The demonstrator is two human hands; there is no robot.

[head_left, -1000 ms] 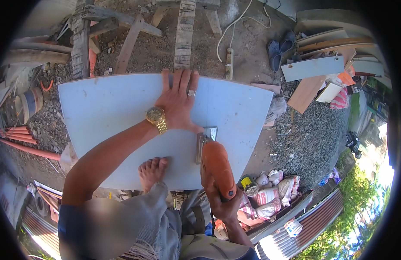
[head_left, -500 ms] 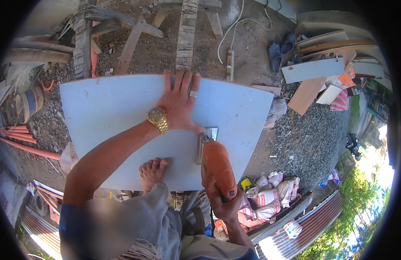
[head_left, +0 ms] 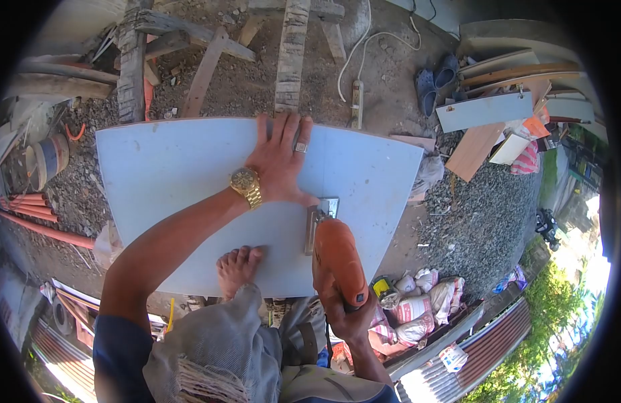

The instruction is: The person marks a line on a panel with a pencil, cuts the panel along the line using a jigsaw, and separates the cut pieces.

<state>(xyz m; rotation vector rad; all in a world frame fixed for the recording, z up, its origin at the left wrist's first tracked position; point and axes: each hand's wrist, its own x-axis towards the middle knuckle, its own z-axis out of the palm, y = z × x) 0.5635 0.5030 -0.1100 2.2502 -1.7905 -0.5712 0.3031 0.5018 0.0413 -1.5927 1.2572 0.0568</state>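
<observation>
A large pale blue-white board (head_left: 189,181) lies flat over wooden supports. My left hand (head_left: 278,161), with a gold watch (head_left: 246,184) at its wrist, presses on the board with fingers spread, the fingertips at its far edge and the thumb beside a metal plate. In my right hand (head_left: 347,314) is an orange power tool (head_left: 340,258), gripped by its handle. Its front end meets the metal plate (head_left: 312,232), which rests on the board right of the thumb. The tool's body hides where its tip touches. My bare foot (head_left: 237,269) stands on the board's near part.
Beyond the board are timber frames (head_left: 203,74), a white cord (head_left: 344,70) and blue clogs (head_left: 428,93). Boards (head_left: 485,111) and gravel (head_left: 471,228) are at the right, filled sacks (head_left: 414,316) lower right. A bucket (head_left: 47,161) and orange pipes (head_left: 35,209) lie left.
The view has shifted slightly, so the board and timbers appear a little lower and further right. Both hands and the tool keep nearly the same place on the board.
</observation>
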